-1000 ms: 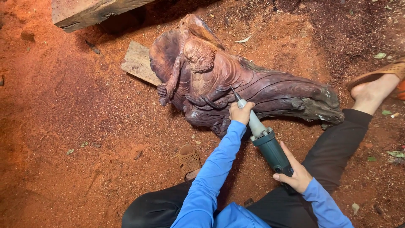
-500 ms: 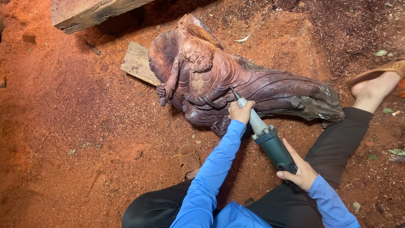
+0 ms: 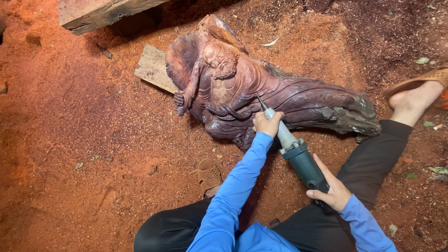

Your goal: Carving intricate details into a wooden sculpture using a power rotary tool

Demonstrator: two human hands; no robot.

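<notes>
Fingers of the left hand (image 3: 267, 124) are wrapped round the grinder (image 3: 298, 156) neck; the right hand (image 3: 332, 191) is clamped on its rear body. Its bit is pressed to the carving (image 3: 261, 93), lying mid-ground on sawdust (image 3: 84, 140). Heavy, rigid tool; two-handed hold judged best.

A wooden beam (image 3: 100, 14), flat board (image 3: 154, 72), perhaps scattered leaves (image 3: 422, 60).

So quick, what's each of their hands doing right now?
Left hand: closed around the front neck of the power carving tool, by the wooden sculpture.
Right hand: gripping the tool's dark green rear body.
</notes>
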